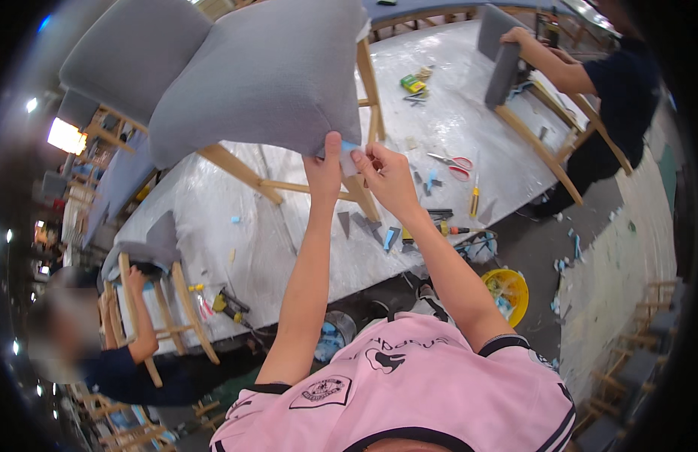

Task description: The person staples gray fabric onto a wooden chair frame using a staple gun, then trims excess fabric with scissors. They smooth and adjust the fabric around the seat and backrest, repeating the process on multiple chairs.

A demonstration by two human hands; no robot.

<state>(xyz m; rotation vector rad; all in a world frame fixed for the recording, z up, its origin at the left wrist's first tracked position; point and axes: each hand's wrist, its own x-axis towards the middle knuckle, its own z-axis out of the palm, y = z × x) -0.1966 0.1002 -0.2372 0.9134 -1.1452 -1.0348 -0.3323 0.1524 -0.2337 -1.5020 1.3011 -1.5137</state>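
Note:
A grey upholstered chair (251,83) with wooden legs stands on the plastic-covered table before me. My left hand (325,169) is closed on the front right corner of its seat, thumb on top of the grey cover and fingers underneath, mostly hidden. From that corner hangs a small pale flap of lining (349,160), with a strip of light blue foam (347,145) showing above it. My right hand (386,179) pinches the flap's edge between thumb and fingers. Scissors (458,166) with red handles lie to the right of my right hand.
A yellow-handled screwdriver (475,202), grey and blue scraps (368,226) and staple guns (232,305) lie on the table. Co-workers handle chairs at right (541,143) and lower left (168,324). A yellow bucket (523,294) and a grey bucket (350,325) stand below the near edge.

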